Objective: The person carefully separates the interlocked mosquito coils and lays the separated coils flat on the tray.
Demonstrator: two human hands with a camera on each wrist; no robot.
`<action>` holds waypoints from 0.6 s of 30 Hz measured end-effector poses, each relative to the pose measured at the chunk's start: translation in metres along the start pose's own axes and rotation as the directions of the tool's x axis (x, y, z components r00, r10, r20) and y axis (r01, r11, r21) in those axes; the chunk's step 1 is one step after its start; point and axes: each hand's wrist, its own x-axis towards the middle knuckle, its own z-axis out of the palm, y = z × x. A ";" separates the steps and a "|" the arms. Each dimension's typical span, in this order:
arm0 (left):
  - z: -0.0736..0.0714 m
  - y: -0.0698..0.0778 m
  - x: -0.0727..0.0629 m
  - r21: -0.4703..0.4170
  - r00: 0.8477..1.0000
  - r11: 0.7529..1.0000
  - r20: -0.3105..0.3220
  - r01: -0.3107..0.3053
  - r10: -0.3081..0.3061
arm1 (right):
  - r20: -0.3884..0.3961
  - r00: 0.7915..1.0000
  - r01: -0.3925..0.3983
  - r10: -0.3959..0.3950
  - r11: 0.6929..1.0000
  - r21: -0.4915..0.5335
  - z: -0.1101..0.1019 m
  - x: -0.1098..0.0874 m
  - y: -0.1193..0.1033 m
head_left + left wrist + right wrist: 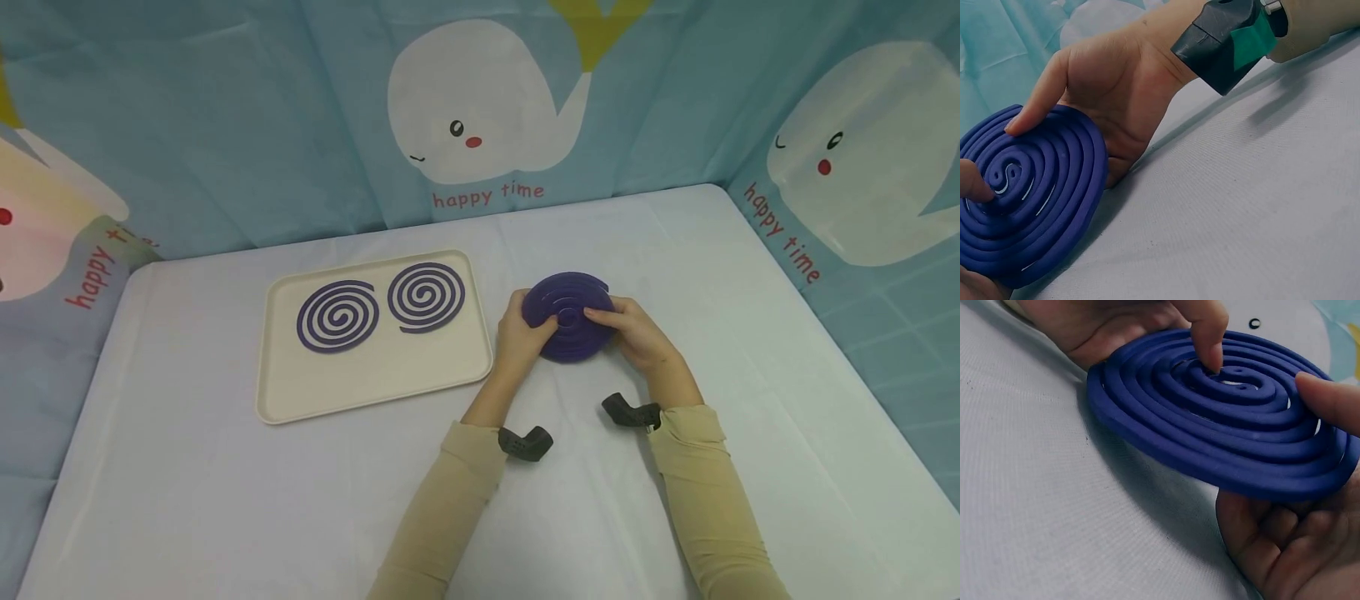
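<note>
Both hands hold a pair of interlocked dark blue mosquito coils (572,343), nested into one flat disc. My left hand (521,333) grips the disc at its left side, with the thumb on top and the other fingers underneath. From the right side my right hand (633,333) holds it, one digit pressing near the centre. In the right wrist view the disc (1166,440) is tilted above the tabletop, its shadow beneath. Narrow gaps show between some turns of the coils in the left wrist view, and the two inner ends curl around each other in the middle.
Left of the hands lies a cream tray (375,392) bearing two single spiral coils, a left coil (338,344) and a right coil (426,325), side by side. A white cloth covers the table (262,500). Blue whale-print curtains (300,125) stand behind and at the sides.
</note>
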 end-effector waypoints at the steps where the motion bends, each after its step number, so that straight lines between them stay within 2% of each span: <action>1: 0.000 0.000 0.000 0.003 1.000 1.000 -0.002 0.006 -0.006 | -0.007 1.000 -0.005 0.005 1.000 -0.013 0.000 0.000 0.000; 7: -0.001 0.000 0.001 -0.037 0.998 0.997 -0.006 0.064 -0.064 | -0.007 1.000 -0.030 0.029 0.998 -0.050 0.000 0.001 0.000; 12: -0.001 -0.001 0.001 -0.065 0.997 0.995 0.001 0.078 -0.078 | 0.001 0.999 -0.037 0.037 0.999 -0.030 -0.002 0.001 0.001; 18: -0.002 0.000 0.001 -0.076 0.995 0.993 0.013 0.095 -0.095 | -0.036 0.999 -0.033 0.032 0.998 -0.053 -0.003 0.001 0.001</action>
